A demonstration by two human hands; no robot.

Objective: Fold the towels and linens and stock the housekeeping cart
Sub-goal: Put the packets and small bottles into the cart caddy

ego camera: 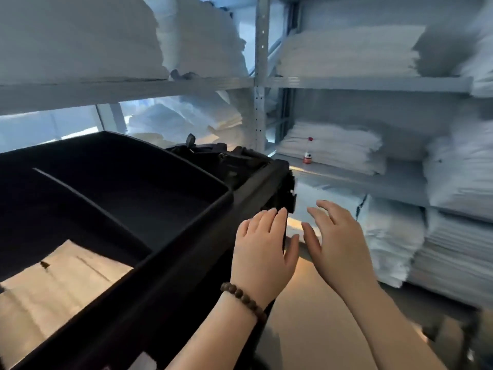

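Black cart point(186, 263), top tray seen from above, its long rim running from lower left to a corner at centre. A strip of tan floor point(320, 316) lies open between that rim and the grey shelves point(373, 84) on the right; the corner stands near the lower shelf edge.

Left hand point(262, 252): palm down on the cart rim just short of the corner, fingers nearly straight and together, thumb hanging over the outer side; it rests there and clasps nothing. A bead bracelet point(242, 299) circles the wrist.

Right hand point(338, 244): raised in the gap beside the corner, fingers spread and relaxed, holding nothing, just apart from the left thumb.

A folded pale cloth point(53, 289) lies in the near tray compartment, well apart from both hands. The far compartments show only dark floor. A black bag point(226, 156) sits at the cart's far end.

Stacks of folded white towels point(336, 148) fill the shelves; a small red-capped bottle point(308, 153) stands in front of one stack.
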